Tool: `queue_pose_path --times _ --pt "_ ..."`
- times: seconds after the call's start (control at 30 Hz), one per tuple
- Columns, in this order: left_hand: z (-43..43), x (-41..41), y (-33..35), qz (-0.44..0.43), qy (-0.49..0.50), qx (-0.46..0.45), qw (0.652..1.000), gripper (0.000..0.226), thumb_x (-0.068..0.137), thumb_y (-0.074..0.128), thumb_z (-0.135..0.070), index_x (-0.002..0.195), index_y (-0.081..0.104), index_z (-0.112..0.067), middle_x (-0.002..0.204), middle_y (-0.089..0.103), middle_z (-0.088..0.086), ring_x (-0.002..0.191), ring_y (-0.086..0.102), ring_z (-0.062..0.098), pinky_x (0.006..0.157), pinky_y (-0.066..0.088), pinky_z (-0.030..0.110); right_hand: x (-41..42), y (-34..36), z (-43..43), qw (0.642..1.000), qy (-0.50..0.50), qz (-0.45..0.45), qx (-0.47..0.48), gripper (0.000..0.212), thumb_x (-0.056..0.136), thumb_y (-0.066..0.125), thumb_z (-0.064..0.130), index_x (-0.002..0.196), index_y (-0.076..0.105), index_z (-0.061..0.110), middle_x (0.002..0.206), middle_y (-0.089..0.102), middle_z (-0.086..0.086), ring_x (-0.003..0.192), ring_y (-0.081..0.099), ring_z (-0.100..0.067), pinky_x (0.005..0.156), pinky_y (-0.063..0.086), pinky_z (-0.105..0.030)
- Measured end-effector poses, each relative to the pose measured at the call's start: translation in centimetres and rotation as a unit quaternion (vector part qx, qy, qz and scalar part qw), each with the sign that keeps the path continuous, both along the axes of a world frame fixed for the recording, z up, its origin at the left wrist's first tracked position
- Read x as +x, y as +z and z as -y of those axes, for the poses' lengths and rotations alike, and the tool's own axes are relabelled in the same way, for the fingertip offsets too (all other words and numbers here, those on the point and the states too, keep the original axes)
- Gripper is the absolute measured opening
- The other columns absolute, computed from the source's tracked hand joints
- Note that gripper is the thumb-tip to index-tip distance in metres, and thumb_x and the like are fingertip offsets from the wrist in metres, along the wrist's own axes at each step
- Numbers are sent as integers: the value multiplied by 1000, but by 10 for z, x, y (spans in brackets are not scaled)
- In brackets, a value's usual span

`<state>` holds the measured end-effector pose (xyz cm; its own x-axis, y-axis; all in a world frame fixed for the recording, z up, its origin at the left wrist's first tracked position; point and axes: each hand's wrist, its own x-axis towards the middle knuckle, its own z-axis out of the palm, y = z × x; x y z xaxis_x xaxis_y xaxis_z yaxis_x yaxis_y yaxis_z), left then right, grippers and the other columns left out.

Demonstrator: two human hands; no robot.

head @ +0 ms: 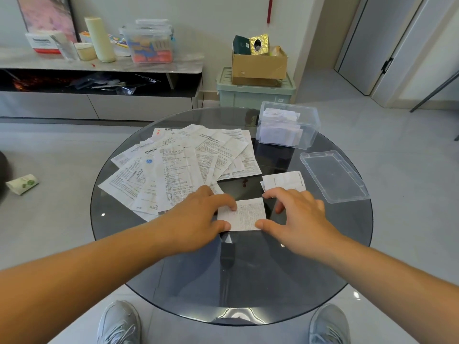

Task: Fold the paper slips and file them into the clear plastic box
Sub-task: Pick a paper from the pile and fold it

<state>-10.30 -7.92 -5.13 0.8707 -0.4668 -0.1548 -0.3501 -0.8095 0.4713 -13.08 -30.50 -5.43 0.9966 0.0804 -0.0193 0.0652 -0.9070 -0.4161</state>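
A folded printed slip (pixel 244 214) lies flat up front, a second folded slip (pixel 284 181) just beyond it. Unfolded slips (pixel 183 165) fan out leftward. The open clear plastic box (pixel 288 125), far right, holds folded papers.

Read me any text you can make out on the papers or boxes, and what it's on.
No text is legible.
Small folded white paper slip: dense print, too small.
Fanned white printed sheets: headings, barcodes, too blurred.
Slips in clear plastic box: unreadable.
White-and-red carton on grey shelf: label blurred.
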Motion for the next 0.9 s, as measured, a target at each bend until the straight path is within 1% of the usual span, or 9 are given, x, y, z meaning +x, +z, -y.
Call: queue_pose_path --times 0.1,0.2,0.3,0.37,0.47,0.57,0.73,0.8,0.9 --pt "-3 9 6 -33 -6 -28 999 39 93 69 -26 130 61 -36 104 48 -11 86 55 5 73 43 7 1 2 3 1000 7 -18 8 49 88 65 58 130 44 44 101 48 18 111 39 -13 99 30 -37" --pt "-3 9 10 -39 -8 -35 999 42 92 71 -23 132 63 -33 95 50 -18 80 56 4 68 39 2 2 4 5 999 14 -28 11 51 88 66 55 132 43 43 104 49 17 111 40 -12 100 31 -38" --pt "-3 6 13 -27 -20 -12 999 40 93 69 -30 132 62 -34 99 49 -19 83 57 5 68 43 7 2 8 6 999 26 -45 -9 51 89 67 53 132 44 42 109 49 16 114 39 -13 104 32 -40" --pt "-1 4 16 -4 -24 19 1000 36 93 66 -40 129 62 -37 110 46 -13 89 56 7 75 45 11 2 10 6 998 31 -52 -16 52 89 67 52 134 43 42 112 49 15 117 38 -14 106 32 -41" --pt "5 3 18 57 -32 58 996 32 90 66 -50 119 63 -38 114 41 -11 98 52 8 85 50 24 2 10 3 997 46 -53 -14 56 89 65 50 139 40 42 117 48 14 122 35 -15 108 30 -41" --pt "13 8 21 108 -38 67 991 31 83 72 -53 108 61 -37 116 41 -10 106 44 10 89 47 28 2 10 0 996 69 -54 -23 57 91 62 50 142 40 41 120 48 12 123 33 -16 110 27 -40" --pt "25 18 26 23 -50 37 998 59 79 79 -45 130 52 -32 120 53 -10 109 52 9 94 49 29 2 11 1 993 95 -73 -20 58 93 60 49 146 38 40 121 45 11 125 30 -15 109 26 -36" --pt "29 20 28 1 -47 46 998 63 79 81 -43 132 50 -31 112 56 -11 100 55 8 86 49 25 2 12 2 992 101 -80 -14 59 93 62 48 146 37 41 121 45 12 124 30 -14 110 26 -36" --pt "33 22 30 -30 -41 68 996 62 77 83 -44 128 52 -32 97 53 -16 85 53 5 70 41 19 1 13 3 991 103 -80 9 60 91 64 46 145 38 43 120 46 15 123 30 -11 112 27 -35"
